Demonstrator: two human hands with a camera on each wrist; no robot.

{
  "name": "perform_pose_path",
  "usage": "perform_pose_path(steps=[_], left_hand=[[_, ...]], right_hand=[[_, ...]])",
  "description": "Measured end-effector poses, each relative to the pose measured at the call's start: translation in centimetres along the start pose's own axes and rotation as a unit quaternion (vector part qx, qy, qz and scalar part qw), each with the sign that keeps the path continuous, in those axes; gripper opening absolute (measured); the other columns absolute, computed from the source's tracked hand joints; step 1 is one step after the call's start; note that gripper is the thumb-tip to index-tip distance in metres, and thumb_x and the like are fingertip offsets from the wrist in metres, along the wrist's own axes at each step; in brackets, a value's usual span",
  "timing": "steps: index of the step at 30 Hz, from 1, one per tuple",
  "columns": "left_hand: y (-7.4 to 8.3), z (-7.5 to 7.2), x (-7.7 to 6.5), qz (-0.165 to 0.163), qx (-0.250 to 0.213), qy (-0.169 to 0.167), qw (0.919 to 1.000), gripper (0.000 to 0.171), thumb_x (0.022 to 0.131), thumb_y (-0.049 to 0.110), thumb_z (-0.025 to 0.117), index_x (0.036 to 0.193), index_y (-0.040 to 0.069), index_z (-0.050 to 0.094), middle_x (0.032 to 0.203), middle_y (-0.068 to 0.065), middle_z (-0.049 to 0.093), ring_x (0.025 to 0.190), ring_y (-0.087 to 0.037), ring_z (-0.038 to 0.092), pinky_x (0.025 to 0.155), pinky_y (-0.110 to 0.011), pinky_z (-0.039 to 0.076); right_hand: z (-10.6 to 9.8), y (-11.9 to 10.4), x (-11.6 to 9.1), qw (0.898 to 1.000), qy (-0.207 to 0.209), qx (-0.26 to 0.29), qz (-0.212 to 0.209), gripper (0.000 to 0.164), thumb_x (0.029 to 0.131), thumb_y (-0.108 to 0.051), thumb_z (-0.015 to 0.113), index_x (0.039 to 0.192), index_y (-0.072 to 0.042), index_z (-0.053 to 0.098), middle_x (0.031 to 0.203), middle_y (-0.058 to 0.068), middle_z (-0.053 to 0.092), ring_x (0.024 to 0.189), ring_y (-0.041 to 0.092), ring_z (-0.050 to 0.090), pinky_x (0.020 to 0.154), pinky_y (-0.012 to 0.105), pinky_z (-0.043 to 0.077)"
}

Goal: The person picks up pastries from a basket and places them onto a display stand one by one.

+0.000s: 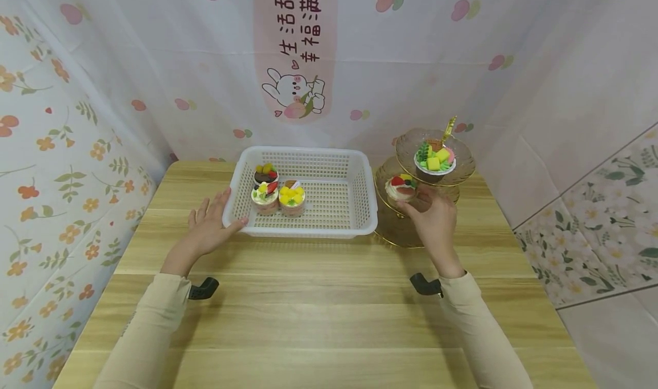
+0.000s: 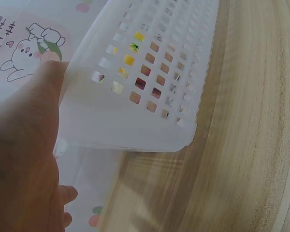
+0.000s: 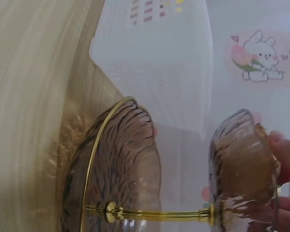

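Head view: left hand (image 1: 209, 220), spread, touches the basket rim (image 1: 303, 232); right hand (image 1: 436, 219) pinches a cup (image 1: 400, 190) close beside the upper stand rim (image 1: 465, 163).

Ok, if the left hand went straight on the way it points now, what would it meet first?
The white basket. The left hand is right at its left end and seems to touch it, though exact contact is hard to judge.

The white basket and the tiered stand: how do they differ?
The basket is opaque white; the stand is see-through brownish with gold edges. The basket is rectangular with gridded walls, whereas the stand has rounded, scalloped plates. The basket is one open container; the stand stacks its plates. Both carry desserts.
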State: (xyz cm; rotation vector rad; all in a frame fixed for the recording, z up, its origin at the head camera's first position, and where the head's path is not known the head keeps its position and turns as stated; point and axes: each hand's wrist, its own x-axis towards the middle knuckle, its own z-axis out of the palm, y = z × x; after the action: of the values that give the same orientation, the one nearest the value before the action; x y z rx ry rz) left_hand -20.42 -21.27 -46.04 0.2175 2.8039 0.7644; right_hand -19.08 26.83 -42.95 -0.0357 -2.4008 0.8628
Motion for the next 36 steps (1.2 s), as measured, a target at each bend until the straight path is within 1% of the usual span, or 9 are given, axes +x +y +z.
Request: perform_pose_path(steps=[3, 5, 9, 14, 17, 19, 24, 29, 36], left_hand=[[0.0, 0.0, 0.0, 0.0, 0.0, 0.0, 1.0, 0.096, 0.095, 0.07, 0.04, 0.159, 0.024, -0.014, 0.166, -0.024, -0.006, 0.149, -0.055, -0.01, 0.111, -0.077, -0.011], [0.0, 0.0, 0.0, 0.0, -0.002, 0.001, 1.0, 0.096, 0.095, 0.069, 0.04, 0.159, 0.024, -0.014, 0.166, -0.024, -0.006, 0.149, -0.055, -0.01, 0.111, -0.077, -0.011], [0.0, 0.1, 0.0, 0.0, -0.001, 0.0, 1.0, 0.096, 0.095, 0.069, 0.04, 0.159, 0.024, -0.014, 0.166, -0.024, -0.006, 0.149, -0.055, -0.01, 0.111, -0.077, -0.01], [0.0, 0.1, 0.0, -0.001, -0.002, -0.002, 1.0, 0.096, 0.095, 0.069, 0.041, 0.159, 0.023, -0.014, 0.166, -0.024, -0.006, 0.149, -0.055, -0.01, 0.111, -0.077, -0.011], [0.0, 0.0, -0.1, -0.002, -0.002, -0.001, 1.0, 0.096, 0.095, 0.069, 0.041, 0.159, 0.024, -0.015, 0.166, -0.024, -0.006, 0.149, -0.055, -0.011, 0.111, -0.077, -0.011], [0.0, 0.0, -0.1, -0.002, -0.002, -0.001, 1.0, 0.096, 0.095, 0.069, 0.041, 0.159, 0.024, -0.015, 0.166, -0.024, -0.005, 0.149, -0.055, -0.011, 0.111, -0.077, -0.011], [0.1, 0.0, 0.0, -0.002, 0.001, -0.002, 1.0, 0.096, 0.095, 0.069, 0.041, 0.159, 0.024, -0.015, 0.166, -0.025, -0.005, 0.149, -0.055, -0.01, 0.111, -0.077, -0.01], [0.0, -0.1, 0.0, -0.003, 0.002, -0.003, 1.0, 0.097, 0.094, 0.07, 0.041, 0.159, 0.024, -0.015, 0.166, -0.024, -0.005, 0.15, -0.055, -0.01, 0.111, -0.077, -0.01], [0.2, 0.0, 0.0, -0.004, 0.003, -0.003, 1.0, 0.096, 0.095, 0.069, 0.041, 0.159, 0.024, -0.014, 0.166, -0.023, -0.004, 0.15, -0.054, -0.01, 0.111, -0.077, -0.009]], right_hand=[[-0.3, -0.5, -0.6, 1.0, 0.014, 0.005, -0.008, 0.057, 0.067, -0.025, 0.092, 0.114, -0.001, 0.07, 0.105, 0.02, 0.075, 0.102, 0.04, 0.064, 0.097, 0.055, 0.039], [-0.6, -0.9, -1.1, 1.0, 0.028, 0.002, -0.009, 0.057, 0.067, -0.025, 0.091, 0.115, -0.003, 0.07, 0.104, 0.02, 0.075, 0.098, 0.04, 0.062, 0.095, 0.055, 0.039], [-0.8, -1.5, -2.1, 0.998, 0.056, -0.011, -0.019, 0.052, 0.068, -0.024, 0.091, 0.111, -0.002, 0.07, 0.093, 0.02, 0.074, 0.087, 0.04, 0.055, 0.088, 0.053, 0.037], [-0.1, -2.9, -3.0, 0.997, 0.053, 0.006, -0.06, 0.045, 0.07, -0.019, 0.09, 0.104, 0.002, 0.07, 0.081, 0.017, 0.075, 0.078, 0.035, 0.056, 0.074, 0.042, 0.04], [0.8, -4.6, -2.6, 0.996, 0.016, 0.038, -0.082, 0.043, 0.073, -0.018, 0.088, 0.108, 0.0, 0.071, 0.081, 0.014, 0.076, 0.075, 0.03, 0.064, 0.068, 0.038, 0.047], [1.4, -6.0, -1.9, 0.994, -0.022, 0.063, -0.089, 0.041, 0.076, -0.02, 0.086, 0.111, -0.002, 0.071, 0.082, 0.012, 0.076, 0.074, 0.026, 0.069, 0.065, 0.04, 0.053], [3.3, -9.4, 1.1, 0.981, -0.135, 0.117, -0.069, 0.042, 0.085, -0.027, 0.078, 0.122, -0.008, 0.067, 0.089, 0.01, 0.077, 0.082, 0.024, 0.072, 0.073, 0.043, 0.057], [5.7, -12.2, 4.4, 0.964, -0.227, 0.118, -0.071, 0.045, 0.089, -0.03, 0.074, 0.127, -0.009, 0.064, 0.097, 0.01, 0.077, 0.089, 0.024, 0.071, 0.08, 0.04, 0.057], [10.3, -14.4, 8.0, 0.941, -0.3, 0.121, -0.102, 0.041, 0.094, -0.03, 0.068, 0.129, -0.011, 0.062, 0.101, 0.008, 0.076, 0.089, 0.02, 0.07, 0.079, 0.035, 0.056]])
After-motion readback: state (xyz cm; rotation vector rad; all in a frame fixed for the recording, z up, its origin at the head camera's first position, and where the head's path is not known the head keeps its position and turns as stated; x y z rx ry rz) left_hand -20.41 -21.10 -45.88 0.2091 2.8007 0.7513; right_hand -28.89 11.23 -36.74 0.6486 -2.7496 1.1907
